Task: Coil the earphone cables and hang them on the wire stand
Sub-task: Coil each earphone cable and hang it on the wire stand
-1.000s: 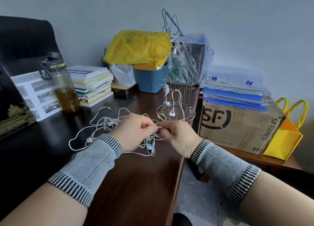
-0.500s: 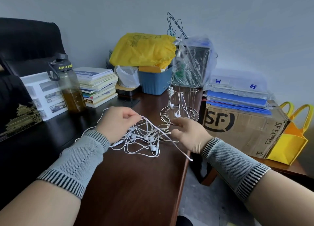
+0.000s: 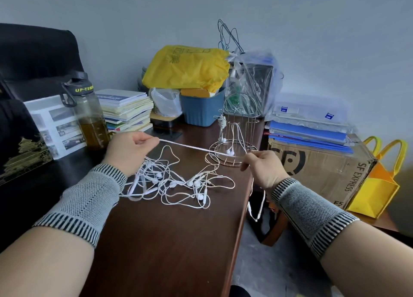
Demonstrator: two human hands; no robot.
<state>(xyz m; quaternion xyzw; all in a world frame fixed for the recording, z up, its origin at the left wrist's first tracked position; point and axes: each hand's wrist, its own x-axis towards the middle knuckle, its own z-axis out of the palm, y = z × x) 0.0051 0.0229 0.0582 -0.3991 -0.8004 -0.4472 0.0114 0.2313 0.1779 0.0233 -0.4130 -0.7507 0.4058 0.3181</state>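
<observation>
A tangle of white earphone cables (image 3: 178, 182) lies on the dark wooden desk (image 3: 169, 240). One earphone cable (image 3: 190, 147) runs taut between my hands above the pile. My left hand (image 3: 130, 150) pinches its left end, and my right hand (image 3: 262, 166) pinches its right part. The rest of that cable hangs from my right hand over the desk edge, ending in a plug (image 3: 252, 211). Just behind my right hand stands the wire stand (image 3: 239, 135), with two white earphone sets hanging on it.
A dark water bottle (image 3: 88, 111), a stack of books (image 3: 126, 110) and a blue bin (image 3: 201, 109) under a yellow bag line the desk's back. An SF Express cardboard box (image 3: 324, 169) and a yellow tote (image 3: 380, 185) sit right of the desk.
My hands have moved apart, pulling one cable out of the tangle and stretching it taut. The left hand rose to the left; the right hand stayed near the stand.
</observation>
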